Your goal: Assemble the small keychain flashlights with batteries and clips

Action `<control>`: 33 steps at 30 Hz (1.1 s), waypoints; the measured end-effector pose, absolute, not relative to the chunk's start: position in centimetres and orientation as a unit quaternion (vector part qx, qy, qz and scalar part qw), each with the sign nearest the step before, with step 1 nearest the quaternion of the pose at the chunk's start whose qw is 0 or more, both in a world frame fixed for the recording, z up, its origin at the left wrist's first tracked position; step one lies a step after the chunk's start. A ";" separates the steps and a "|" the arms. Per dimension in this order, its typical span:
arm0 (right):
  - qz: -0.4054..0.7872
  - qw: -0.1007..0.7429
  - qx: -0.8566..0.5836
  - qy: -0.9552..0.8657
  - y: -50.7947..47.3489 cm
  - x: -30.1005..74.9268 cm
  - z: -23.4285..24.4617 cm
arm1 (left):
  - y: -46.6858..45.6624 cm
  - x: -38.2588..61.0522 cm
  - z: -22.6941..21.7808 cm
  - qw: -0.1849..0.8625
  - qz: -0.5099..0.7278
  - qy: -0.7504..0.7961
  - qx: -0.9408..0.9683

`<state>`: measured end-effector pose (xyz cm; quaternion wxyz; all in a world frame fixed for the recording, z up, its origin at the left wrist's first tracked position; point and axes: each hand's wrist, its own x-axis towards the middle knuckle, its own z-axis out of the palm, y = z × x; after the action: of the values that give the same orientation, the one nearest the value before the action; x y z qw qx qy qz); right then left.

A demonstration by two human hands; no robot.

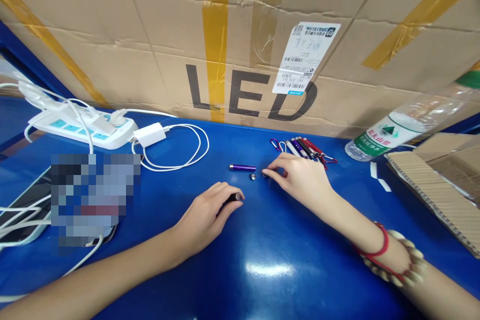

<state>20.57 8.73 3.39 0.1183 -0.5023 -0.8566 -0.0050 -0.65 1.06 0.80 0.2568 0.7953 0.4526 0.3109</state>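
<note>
My left hand point(208, 212) is closed around a short black cylinder point(235, 197), whose round end shows between thumb and forefinger. To its right, my right hand point(300, 177) pinches a small dark piece point(263, 174) at the tabletop; the fingertips partly cover it. Just left of that piece lies a small silver metal ring or cap point(252, 177). A purple metal tube point(242, 167) with a silver end rests behind the cap. Beyond my right hand is a row of slim keychain penlights point(300, 146) in silver, purple, black and red, partly hidden by the hand.
A big cardboard box point(161, 50) walls off the back of the blue table point(285, 240). On the left are a white power strip point(108, 135), a charger point(150, 135) with looped cable, and phones point(26, 210). A water bottle point(390, 132) and cardboard tray point(431, 195) stand right.
</note>
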 end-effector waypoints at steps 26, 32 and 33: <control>0.422 0.273 -0.386 -0.774 7.1 18.7 3.6 | 0.7 -0.5 0.9 0.285 0.323 0.470 0.770; 0.456 0.269 -0.395 -0.751 7.4 18.6 3.3 | 0.7 -0.4 1.0 0.288 0.305 0.478 0.772; 0.468 0.268 -0.399 -0.741 7.4 18.6 3.3 | 0.7 -0.4 1.0 0.288 0.300 0.478 0.773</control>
<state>18.60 7.36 3.34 0.2683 -0.3988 -0.7413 0.4683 -0.41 0.70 0.98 0.2881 0.7733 0.4783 0.3004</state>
